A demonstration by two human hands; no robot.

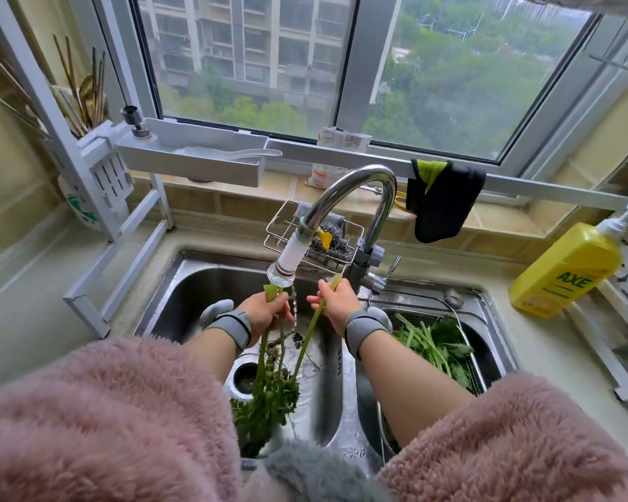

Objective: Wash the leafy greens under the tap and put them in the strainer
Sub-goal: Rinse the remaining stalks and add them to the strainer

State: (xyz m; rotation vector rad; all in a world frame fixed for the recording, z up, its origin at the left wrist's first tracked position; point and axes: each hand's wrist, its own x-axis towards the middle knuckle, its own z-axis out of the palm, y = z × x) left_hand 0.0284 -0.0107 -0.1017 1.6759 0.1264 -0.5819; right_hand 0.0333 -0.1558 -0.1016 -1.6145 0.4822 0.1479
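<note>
Over the left sink basin (182,284), the left hand (265,311) grips a bunch of leafy green stalks (269,375) near their cut ends, fingers curled round them. The right hand (336,302) pinches a single stalk (310,338) the same way. All stalks hang lengthwise, cut ends up beside the tap nozzle (287,262), leaves down toward the drain (245,380). A thin stream of water (293,306) falls between the hands. The wire strainer (466,342) sits in the right basin and holds washed greens (437,344).
</note>
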